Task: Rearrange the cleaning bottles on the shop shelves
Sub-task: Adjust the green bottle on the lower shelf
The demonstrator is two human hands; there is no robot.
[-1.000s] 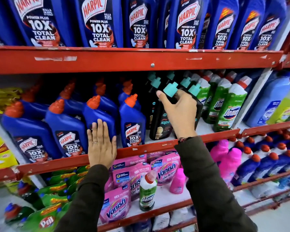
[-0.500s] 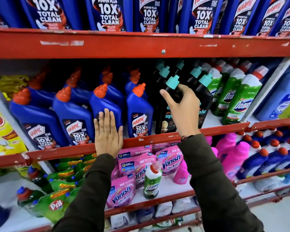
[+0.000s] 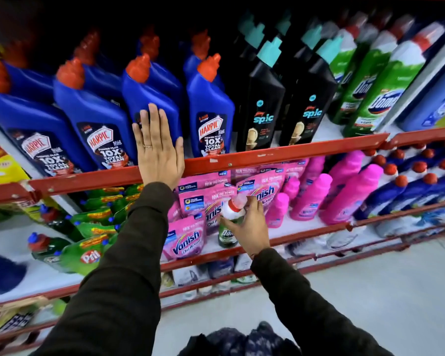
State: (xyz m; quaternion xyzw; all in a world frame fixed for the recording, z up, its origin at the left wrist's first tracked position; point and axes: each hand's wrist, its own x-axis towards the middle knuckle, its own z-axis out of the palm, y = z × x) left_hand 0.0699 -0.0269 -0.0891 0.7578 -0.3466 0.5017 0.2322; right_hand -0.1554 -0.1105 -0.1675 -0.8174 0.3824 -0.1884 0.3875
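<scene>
My left hand (image 3: 157,149) lies flat, fingers together, against a blue Harpic bottle (image 3: 149,98) and the red shelf rail (image 3: 280,152). My right hand (image 3: 247,227) is lower down, fingers curled around a small green Domex bottle (image 3: 228,233) with a white shoulder and red cap; it stands among pink Vanish pouches (image 3: 184,241) on the shelf below. Black Spic bottles (image 3: 263,104) with teal caps stand untouched on the middle shelf, to the right of the Harpic row. Tall green Domex bottles (image 3: 380,91) stand further right.
Pink bottles (image 3: 350,194) and blue-and-white bottles with red caps (image 3: 406,186) fill the lower shelf to the right. Green Pril pouches (image 3: 88,253) lie lower left. Yellow packs (image 3: 0,160) sit at far left. Grey floor (image 3: 370,291) lies below the shelving.
My right hand let go of the black Spic bottle and dropped to the lower shelf, closing on the small green Domex bottle. The view tilted down. My left hand stayed on the Harpic bottle.
</scene>
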